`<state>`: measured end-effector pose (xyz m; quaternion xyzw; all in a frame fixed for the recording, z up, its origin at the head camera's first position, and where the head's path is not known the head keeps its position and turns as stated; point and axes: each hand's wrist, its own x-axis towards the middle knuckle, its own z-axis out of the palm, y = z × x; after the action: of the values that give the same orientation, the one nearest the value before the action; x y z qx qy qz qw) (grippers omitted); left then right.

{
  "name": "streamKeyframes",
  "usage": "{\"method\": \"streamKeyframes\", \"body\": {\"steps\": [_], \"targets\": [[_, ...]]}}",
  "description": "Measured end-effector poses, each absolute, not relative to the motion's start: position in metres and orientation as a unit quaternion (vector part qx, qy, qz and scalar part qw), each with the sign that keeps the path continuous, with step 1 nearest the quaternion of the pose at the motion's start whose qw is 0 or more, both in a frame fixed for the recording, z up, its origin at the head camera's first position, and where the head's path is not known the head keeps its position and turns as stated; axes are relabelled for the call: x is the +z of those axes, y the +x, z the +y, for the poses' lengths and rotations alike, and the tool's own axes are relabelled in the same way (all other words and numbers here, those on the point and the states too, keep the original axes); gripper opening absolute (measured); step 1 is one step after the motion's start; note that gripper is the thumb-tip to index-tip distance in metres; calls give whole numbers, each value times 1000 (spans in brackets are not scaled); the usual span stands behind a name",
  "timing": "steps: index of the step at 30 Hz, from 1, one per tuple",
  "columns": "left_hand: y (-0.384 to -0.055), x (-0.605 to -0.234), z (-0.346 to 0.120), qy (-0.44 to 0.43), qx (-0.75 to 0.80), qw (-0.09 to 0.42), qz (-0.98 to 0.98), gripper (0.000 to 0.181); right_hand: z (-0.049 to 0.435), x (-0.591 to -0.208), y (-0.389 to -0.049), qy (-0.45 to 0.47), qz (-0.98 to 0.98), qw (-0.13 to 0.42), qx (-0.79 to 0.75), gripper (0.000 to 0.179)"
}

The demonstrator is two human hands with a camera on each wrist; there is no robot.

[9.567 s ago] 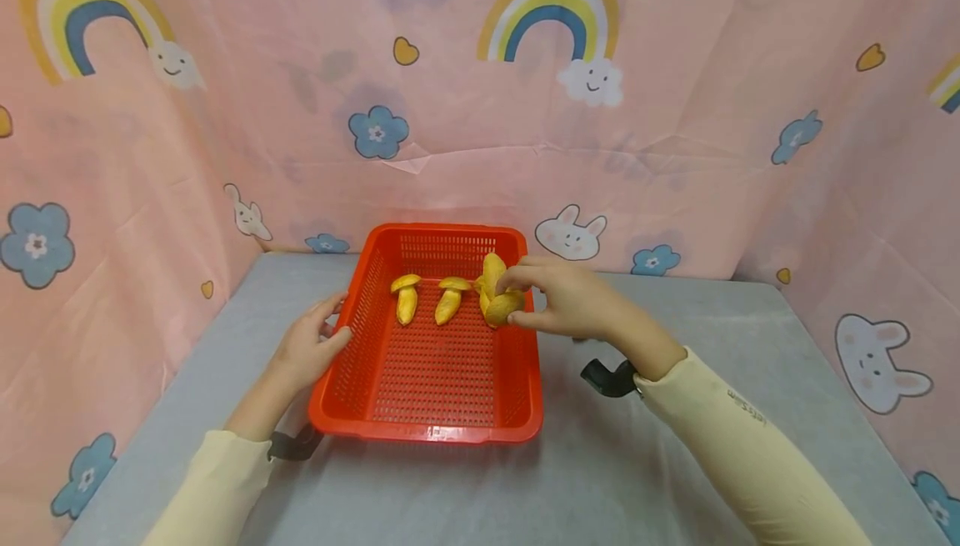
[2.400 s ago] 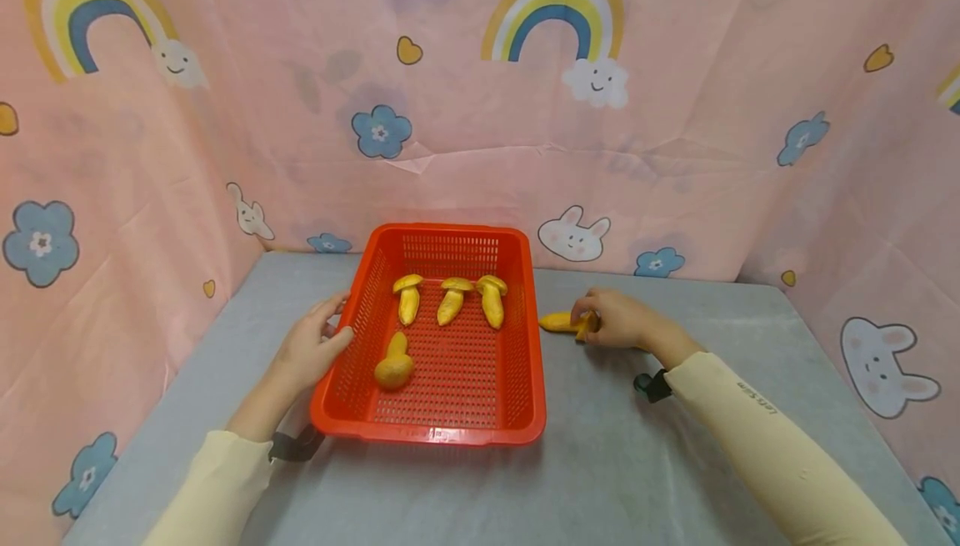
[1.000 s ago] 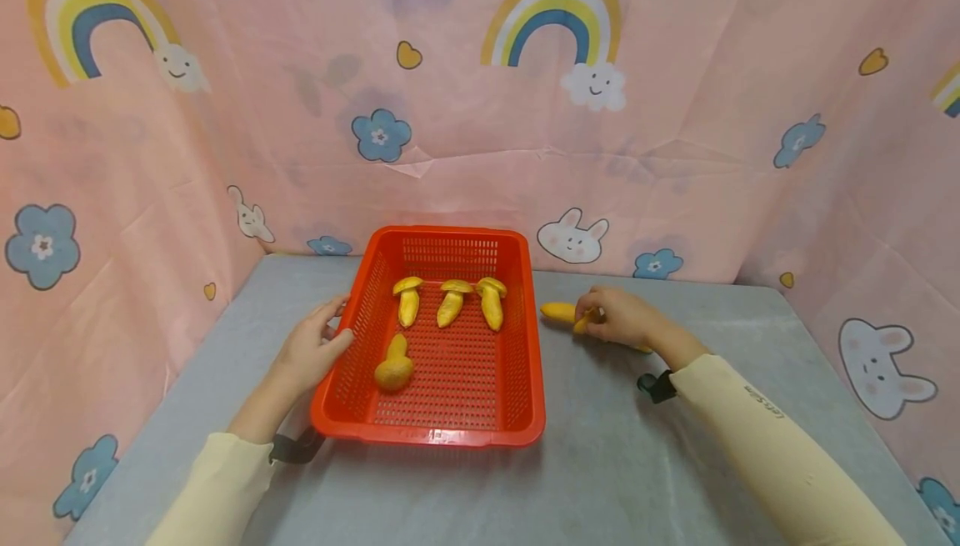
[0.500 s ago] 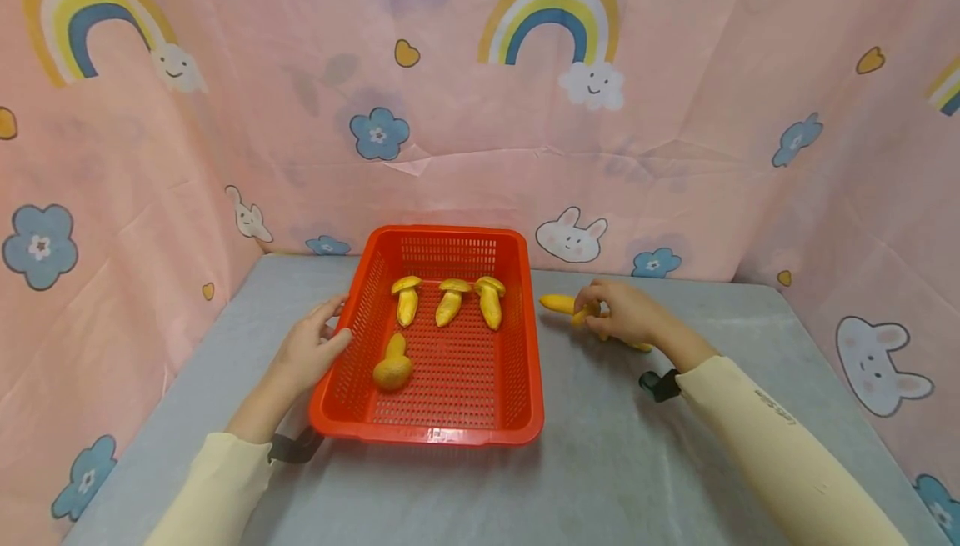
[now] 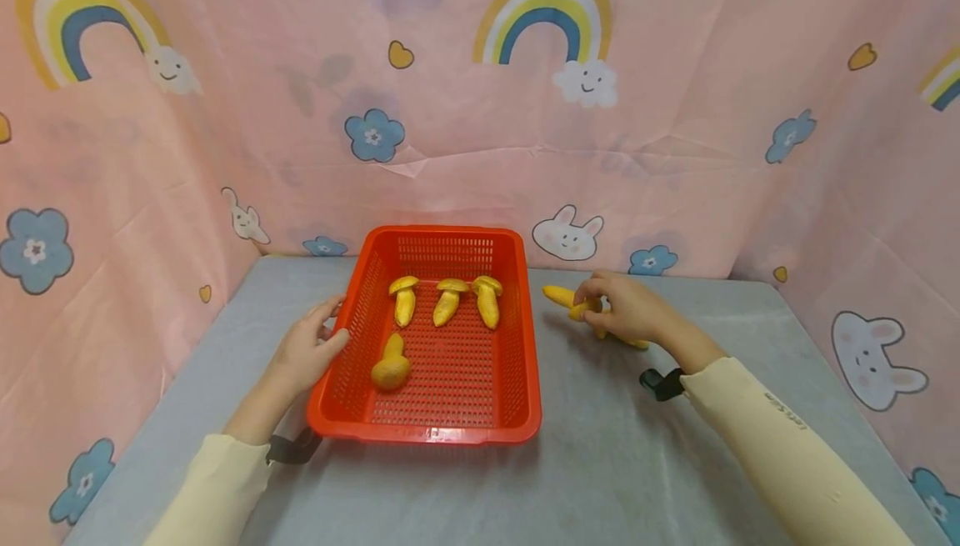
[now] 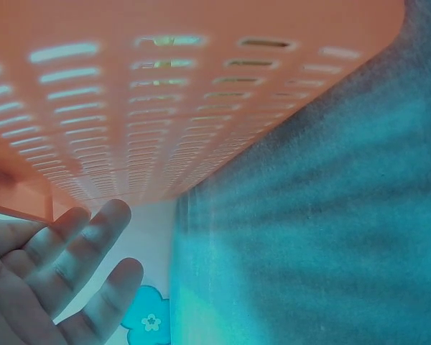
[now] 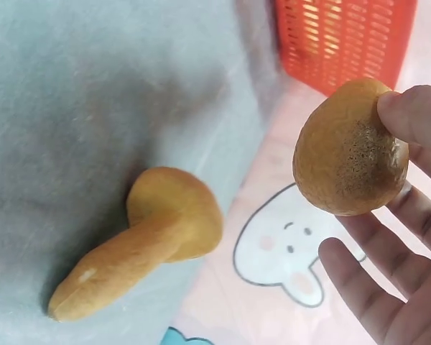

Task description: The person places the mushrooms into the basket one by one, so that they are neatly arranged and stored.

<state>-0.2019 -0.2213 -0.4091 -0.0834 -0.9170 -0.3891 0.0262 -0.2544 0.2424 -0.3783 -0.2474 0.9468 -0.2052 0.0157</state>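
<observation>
My right hand (image 5: 630, 313) pinches a yellow mushroom (image 7: 348, 154) by its cap, between thumb and fingers, to the right of the basket. In the head view its stem points left toward the basket. A second mushroom (image 7: 151, 223) lies on the table under that hand, partly hidden by it in the head view. My left hand (image 5: 300, 354) rests at the left rim of the red plastic basket (image 5: 423, 433), its fingers loosely extended in the left wrist view. Inside, three mushrooms (image 5: 450, 302) lie in a row at the back, and another mushroom (image 5: 391, 367) lies at the front left.
A grey cloth-covered table (image 5: 600, 463) bears the basket. Pink printed curtain (image 5: 450, 187) hangs behind and along both sides. Black straps (image 5: 662, 383) sit at the wrists, below cream sleeves.
Earlier the right hand was over the basket with a mushroom; one now lies at the basket's front left. Over the last second that hand has raised another mushroom slightly. The left hand stays put.
</observation>
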Motion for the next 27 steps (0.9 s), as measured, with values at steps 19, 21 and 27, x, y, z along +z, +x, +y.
{"method": "streamKeyframes", "body": {"steps": [19, 21, 27], "targets": [[-203, -415, -220, -91, -390, 36, -915, 58, 217, -347, -243, -246, 946, -18, -212, 17], [-203, -415, -220, -90, -390, 36, -916, 58, 212, -344, -242, -247, 944, -15, -218, 17], [-202, -414, -220, -90, -389, 35, -916, 58, 199, -337, -239, -263, 935, -14, -238, 16]]}}
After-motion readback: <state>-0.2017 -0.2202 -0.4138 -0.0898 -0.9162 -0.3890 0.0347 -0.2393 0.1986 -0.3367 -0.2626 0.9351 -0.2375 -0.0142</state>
